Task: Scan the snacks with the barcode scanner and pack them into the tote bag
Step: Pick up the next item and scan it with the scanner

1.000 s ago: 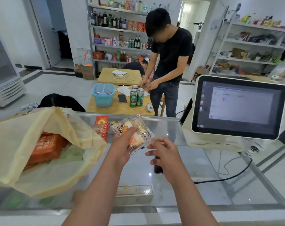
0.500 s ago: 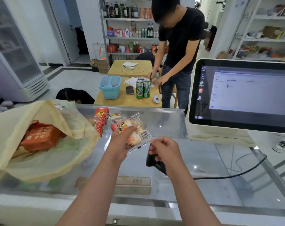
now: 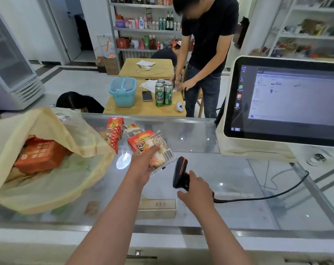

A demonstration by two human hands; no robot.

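Open glass counter stretches from the right hand, wrapped round the barcode scanner, to the monitor, which walls off the far right; only a black cable trails across it. Leftward, the tote bag gapes toward the left hand gripping its snack packet, a strip of bare glass between them. An orange packet fills the bag's back. Loose snacks crowd the far edge beside the bag's lip.
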